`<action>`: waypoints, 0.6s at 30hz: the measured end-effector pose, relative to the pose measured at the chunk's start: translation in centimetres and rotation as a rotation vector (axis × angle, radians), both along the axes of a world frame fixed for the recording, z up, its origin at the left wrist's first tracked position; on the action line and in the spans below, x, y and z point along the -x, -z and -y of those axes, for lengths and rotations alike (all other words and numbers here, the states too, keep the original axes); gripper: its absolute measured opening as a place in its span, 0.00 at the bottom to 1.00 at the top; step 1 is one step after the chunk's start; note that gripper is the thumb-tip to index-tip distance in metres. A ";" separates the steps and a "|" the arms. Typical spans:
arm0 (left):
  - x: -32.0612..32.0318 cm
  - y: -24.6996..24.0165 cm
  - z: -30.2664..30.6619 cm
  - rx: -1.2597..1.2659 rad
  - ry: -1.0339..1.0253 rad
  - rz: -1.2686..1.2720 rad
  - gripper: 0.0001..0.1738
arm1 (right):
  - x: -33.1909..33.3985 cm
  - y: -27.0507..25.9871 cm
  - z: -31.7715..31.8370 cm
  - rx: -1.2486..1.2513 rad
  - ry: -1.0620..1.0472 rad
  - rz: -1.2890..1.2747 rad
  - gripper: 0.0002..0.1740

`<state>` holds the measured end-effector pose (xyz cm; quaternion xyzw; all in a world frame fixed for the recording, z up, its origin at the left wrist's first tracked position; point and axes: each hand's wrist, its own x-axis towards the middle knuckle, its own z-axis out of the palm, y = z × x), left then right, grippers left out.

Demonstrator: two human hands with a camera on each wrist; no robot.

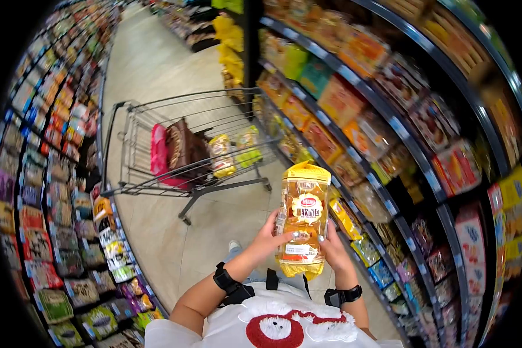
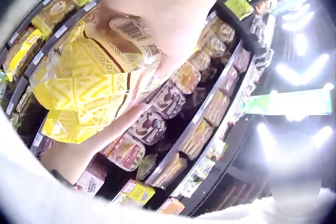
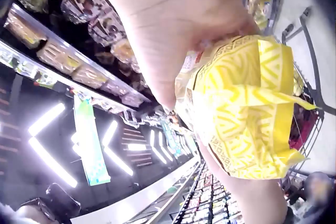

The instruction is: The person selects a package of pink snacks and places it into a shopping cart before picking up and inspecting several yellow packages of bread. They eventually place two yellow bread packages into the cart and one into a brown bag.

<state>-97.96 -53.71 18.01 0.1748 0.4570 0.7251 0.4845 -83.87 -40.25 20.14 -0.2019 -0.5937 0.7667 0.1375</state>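
bread pack braced between both hands, front face up

left hand (image 1: 267,235) and right hand (image 1: 333,249): both gripping, one at each long side of a clear plastic bread pack with yellow patterned ends and a red oval logo (image 1: 304,223). thumbs to the front; other fingers mostly hidden behind. pack sits between the hands, before the body, front turned to the person.

handling: contents look soft, so light, even side pressure seems best; hard thumbs would likely dent it. grip is low on the pack, so the far end could tip away; fingers spread behind should steady it. keep thumbs off the white printed label (image 1: 297,249) to leave it readable.

beyond the right hand, near: dark metal shelves with pale label strips (image 1: 348,73); a wide swing might knock goods.

ahead and left of the hands, well apart: grey wire shopping cart (image 1: 229,185) holding a brown bag (image 1: 185,145), a bright pink item (image 1: 158,145) and two yellow-green packs (image 1: 221,153).

outward from the left hand: packed dark shelving (image 1: 21,203), contents mostly too small to tell.
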 end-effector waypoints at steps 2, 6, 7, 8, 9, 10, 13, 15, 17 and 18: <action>3.6 0.6 2.1 0.048 -0.045 0.008 0.41 | 4.5 1.0 1.5 0.100 -0.037 0.035 0.34; 10.2 1.3 5.4 0.126 -0.098 0.076 0.38 | 12.9 1.1 5.1 0.290 -0.035 0.070 0.30; 11.6 1.4 6.0 0.137 -0.107 0.093 0.38 | 14.6 1.0 5.8 0.337 -0.029 0.097 0.29; 13.0 1.4 6.6 0.151 -0.113 0.108 0.37 | 16.0 1.0 6.4 0.386 -0.021 0.121 0.29; 14.2 1.4 7.2 0.150 -0.100 0.139 0.36 | 17.2 1.3 7.0 0.430 0.007 0.137 0.26; 15.3 1.2 7.6 0.162 -0.089 0.155 0.36 | 18.3 1.5 7.3 0.446 0.005 0.142 0.26; 17.8 0.9 8.6 0.257 -0.007 0.190 0.35 | 21.2 2.1 7.9 0.462 -0.022 0.215 0.25; 19.3 1.3 9.0 0.393 0.122 0.173 0.37 | 22.9 2.2 7.4 0.429 -0.060 0.312 0.26; 19.9 2.5 8.5 0.409 0.121 0.187 0.38 | 24.5 3.0 6.4 0.320 -0.107 0.363 0.27; 20.2 3.4 8.3 0.422 0.120 0.190 0.38 | 25.5 3.4 5.8 0.270 -0.131 0.383 0.28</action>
